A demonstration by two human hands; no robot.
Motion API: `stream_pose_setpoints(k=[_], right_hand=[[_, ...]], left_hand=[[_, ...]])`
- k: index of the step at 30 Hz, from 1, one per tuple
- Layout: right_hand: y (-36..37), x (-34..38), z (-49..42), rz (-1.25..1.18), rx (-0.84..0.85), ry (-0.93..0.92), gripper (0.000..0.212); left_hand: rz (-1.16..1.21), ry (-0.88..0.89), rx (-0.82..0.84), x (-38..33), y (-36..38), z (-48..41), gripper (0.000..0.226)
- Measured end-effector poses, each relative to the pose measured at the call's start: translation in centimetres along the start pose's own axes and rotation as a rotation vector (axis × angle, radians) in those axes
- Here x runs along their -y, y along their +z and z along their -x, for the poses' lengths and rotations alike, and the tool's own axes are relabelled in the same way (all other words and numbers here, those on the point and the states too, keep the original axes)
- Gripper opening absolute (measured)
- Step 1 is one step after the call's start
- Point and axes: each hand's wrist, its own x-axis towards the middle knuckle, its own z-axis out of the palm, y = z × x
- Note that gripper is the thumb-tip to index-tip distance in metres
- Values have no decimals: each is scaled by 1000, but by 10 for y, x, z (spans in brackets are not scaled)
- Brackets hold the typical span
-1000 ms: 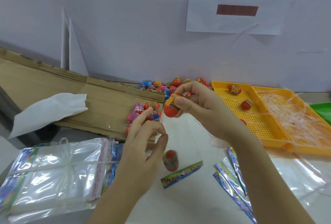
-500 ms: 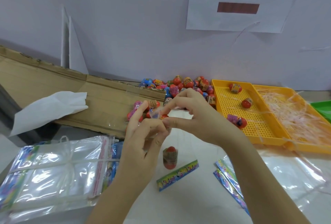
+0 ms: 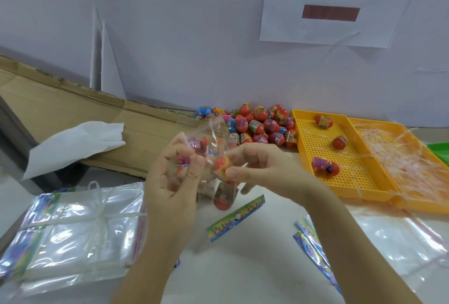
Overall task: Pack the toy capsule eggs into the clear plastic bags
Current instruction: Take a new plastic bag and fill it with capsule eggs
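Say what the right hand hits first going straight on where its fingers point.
Most likely the clear bag, then the left hand gripping it; the right hand, pinching a capsule egg, points leftward at them. Depth is unclear.

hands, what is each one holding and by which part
Left hand pinches the clear bag near its mouth; right hand pinches a capsule egg by its sides.

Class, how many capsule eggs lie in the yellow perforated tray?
3 in the yellow perforated tray: the far egg by the back rim, the middle egg centrally, the near egg toward the left wall. The near egg might be two touching.
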Motion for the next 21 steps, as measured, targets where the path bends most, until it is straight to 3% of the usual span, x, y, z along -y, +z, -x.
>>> stream_pose_setpoints(k=[2,4,6,9,12,15,17,19,21], right_hand=[[4,-2,-2,-126,-71,-36,9],[6,-1,-3,-204,-120,-54,8],[8,-2,-4,-237,-129,-67,8],[10,-3,-4,-329,-127,-75,10],[11,-3,-5,-348,-130,-59,4],[14,-3,-6,-277,-83,5,33],[18,-2,-7,-215,-102,21,39],[21,-2,-8,-176,-146,-15,23],[20,-3,-8,-209,-203,-51,5]], left_hand=[[86,-20,37,1,0,-1,44],[122,-148,80,4,1,-1,70],[117,-316,125,7,1,-2,80],[182,-459,133,12,-3,-5,60],[197,-452,82,15,-10,-9,32],[56,-379,72,14,-11,-8,16],[-32,-322,74,10,-7,-6,13],[-95,-249,62,8,-4,-3,24],[-63,-243,25,7,-2,-2,21]])
